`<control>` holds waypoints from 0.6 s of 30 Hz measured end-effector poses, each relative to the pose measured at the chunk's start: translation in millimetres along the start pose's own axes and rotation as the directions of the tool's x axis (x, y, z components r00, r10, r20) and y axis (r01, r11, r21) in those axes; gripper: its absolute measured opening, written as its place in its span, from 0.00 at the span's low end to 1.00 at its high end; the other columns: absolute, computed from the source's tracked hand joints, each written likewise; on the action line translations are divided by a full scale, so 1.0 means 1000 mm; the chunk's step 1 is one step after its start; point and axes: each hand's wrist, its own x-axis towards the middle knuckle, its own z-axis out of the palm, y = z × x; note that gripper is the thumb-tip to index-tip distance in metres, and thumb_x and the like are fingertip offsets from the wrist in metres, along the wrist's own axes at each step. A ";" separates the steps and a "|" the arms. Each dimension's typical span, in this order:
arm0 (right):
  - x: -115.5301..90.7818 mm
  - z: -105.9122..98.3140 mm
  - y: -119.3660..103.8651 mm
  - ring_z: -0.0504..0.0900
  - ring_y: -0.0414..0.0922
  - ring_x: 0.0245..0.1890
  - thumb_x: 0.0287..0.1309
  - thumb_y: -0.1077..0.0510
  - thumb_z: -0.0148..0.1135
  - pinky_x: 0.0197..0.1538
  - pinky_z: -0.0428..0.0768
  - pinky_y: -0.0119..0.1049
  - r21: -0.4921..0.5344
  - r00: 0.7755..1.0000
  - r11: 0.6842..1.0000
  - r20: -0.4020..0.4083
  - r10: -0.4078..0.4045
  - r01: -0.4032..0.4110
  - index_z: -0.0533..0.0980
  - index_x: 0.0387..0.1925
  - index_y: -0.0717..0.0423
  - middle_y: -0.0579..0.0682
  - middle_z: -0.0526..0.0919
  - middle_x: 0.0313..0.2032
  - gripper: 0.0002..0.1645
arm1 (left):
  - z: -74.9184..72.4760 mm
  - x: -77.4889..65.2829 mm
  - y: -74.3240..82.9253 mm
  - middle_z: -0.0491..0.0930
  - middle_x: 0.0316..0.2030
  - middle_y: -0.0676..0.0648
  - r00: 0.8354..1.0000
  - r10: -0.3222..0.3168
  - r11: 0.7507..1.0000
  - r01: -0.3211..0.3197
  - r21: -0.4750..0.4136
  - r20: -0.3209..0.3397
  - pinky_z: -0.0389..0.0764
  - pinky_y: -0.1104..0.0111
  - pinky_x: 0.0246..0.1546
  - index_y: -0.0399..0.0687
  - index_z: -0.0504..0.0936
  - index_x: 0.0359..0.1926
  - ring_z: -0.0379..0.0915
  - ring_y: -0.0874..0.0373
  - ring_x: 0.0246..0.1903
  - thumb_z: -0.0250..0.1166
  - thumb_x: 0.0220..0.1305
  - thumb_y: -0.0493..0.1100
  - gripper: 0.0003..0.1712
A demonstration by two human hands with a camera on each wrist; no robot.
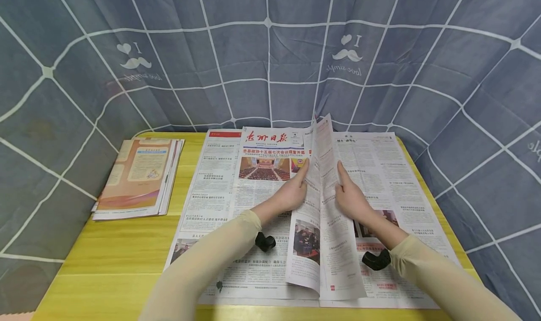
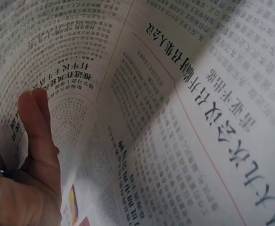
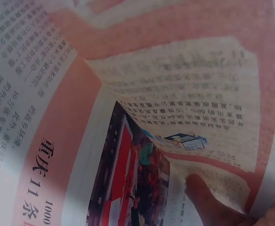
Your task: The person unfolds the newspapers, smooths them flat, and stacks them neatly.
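A newspaper (image 1: 270, 264) lies spread on the yellow table, with inner leaves raised near its middle. My left hand (image 1: 290, 193) is at the left side of the raised leaves, its fingers partly hidden by paper. In the left wrist view, straight fingers (image 2: 35, 115) lie together against a curving printed page (image 2: 151, 122). Opposite, my right hand (image 1: 354, 198) touches the right raised leaf (image 1: 336, 246), one finger pointing up along it. The right wrist view catches a fingertip (image 3: 198, 186) against a page with an orange-bordered box (image 3: 189, 89).
To the left, a stack of printed papers (image 1: 139, 175) with an orange cover sits on the yellow table (image 1: 122, 255). Grey cloth (image 1: 236, 53) with white grid lines hangs behind the table and along both sides. Black wrist cameras (image 1: 265, 241) show below each wrist.
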 end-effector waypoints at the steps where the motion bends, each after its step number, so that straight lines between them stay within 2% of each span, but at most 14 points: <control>1: -0.001 0.000 0.000 0.63 0.46 0.14 0.78 0.62 0.37 0.21 0.71 0.43 0.006 1.000 1.000 0.000 0.000 0.000 0.30 0.82 0.47 0.65 0.45 0.79 0.43 | -0.002 -0.001 0.000 0.52 0.79 0.44 1.000 0.005 1.000 -0.005 0.001 -0.006 0.64 0.59 0.70 0.60 0.36 0.84 0.64 0.46 0.70 0.41 0.80 0.37 0.39; 5: -0.004 -0.003 -0.001 0.79 0.54 0.26 0.79 0.61 0.36 0.26 0.76 0.45 0.030 1.000 1.000 -0.002 0.008 -0.008 0.30 0.82 0.44 0.67 0.48 0.78 0.42 | -0.009 -0.005 -0.002 0.49 0.80 0.47 0.999 0.038 0.999 -0.038 0.001 -0.029 0.63 0.59 0.71 0.61 0.38 0.84 0.62 0.46 0.71 0.41 0.80 0.37 0.39; 7: -0.005 -0.004 -0.002 0.82 0.60 0.42 0.79 0.61 0.36 0.35 0.80 0.48 0.047 1.000 0.999 -0.005 0.008 -0.008 0.30 0.82 0.42 0.67 0.49 0.78 0.42 | -0.014 -0.007 -0.003 0.48 0.80 0.48 0.998 0.057 0.998 -0.057 -0.023 -0.032 0.61 0.59 0.72 0.60 0.39 0.84 0.59 0.48 0.73 0.41 0.80 0.37 0.38; 8: -0.006 -0.004 -0.002 0.80 0.63 0.52 0.79 0.61 0.35 0.42 0.80 0.50 0.057 1.000 0.998 -0.008 0.007 -0.007 0.30 0.82 0.41 0.66 0.48 0.78 0.42 | -0.017 -0.008 -0.003 0.47 0.80 0.48 0.997 0.064 0.997 -0.066 -0.031 -0.037 0.60 0.59 0.72 0.61 0.39 0.84 0.57 0.48 0.73 0.41 0.80 0.37 0.38; 9: -0.007 -0.004 -0.002 0.77 0.64 0.58 0.80 0.61 0.35 0.44 0.81 0.52 0.070 1.000 0.998 -0.009 0.006 -0.006 0.30 0.82 0.39 0.65 0.48 0.78 0.42 | -0.020 -0.010 -0.002 0.47 0.80 0.48 0.997 0.070 0.996 -0.072 -0.045 -0.040 0.58 0.59 0.73 0.61 0.39 0.84 0.54 0.49 0.75 0.41 0.80 0.36 0.38; 11: -0.008 -0.005 -0.002 0.73 0.65 0.63 0.80 0.60 0.35 0.49 0.80 0.54 0.091 1.000 0.996 -0.010 0.001 0.000 0.30 0.82 0.38 0.64 0.48 0.79 0.42 | -0.026 -0.013 -0.001 0.46 0.81 0.48 0.996 0.080 0.994 -0.083 -0.067 -0.046 0.60 0.58 0.72 0.62 0.40 0.84 0.55 0.50 0.75 0.40 0.81 0.36 0.38; 13: -0.009 -0.006 -0.002 0.75 0.65 0.61 0.80 0.60 0.35 0.47 0.82 0.53 0.118 1.000 0.993 -0.009 0.001 0.000 0.30 0.82 0.37 0.65 0.50 0.78 0.42 | -0.033 -0.017 -0.001 0.46 0.81 0.48 0.994 0.089 0.993 -0.093 -0.072 -0.059 0.58 0.58 0.73 0.64 0.41 0.83 0.52 0.50 0.75 0.41 0.81 0.36 0.38; 18: -0.012 -0.012 -0.003 0.85 0.57 0.41 0.80 0.59 0.36 0.32 0.85 0.45 0.183 1.000 0.983 -0.007 0.009 -0.007 0.31 0.82 0.35 0.71 0.61 0.73 0.42 | -0.049 -0.027 0.001 0.43 0.81 0.48 0.991 0.112 0.987 -0.120 -0.107 -0.074 0.50 0.57 0.75 0.70 0.41 0.83 0.41 0.52 0.78 0.40 0.81 0.37 0.38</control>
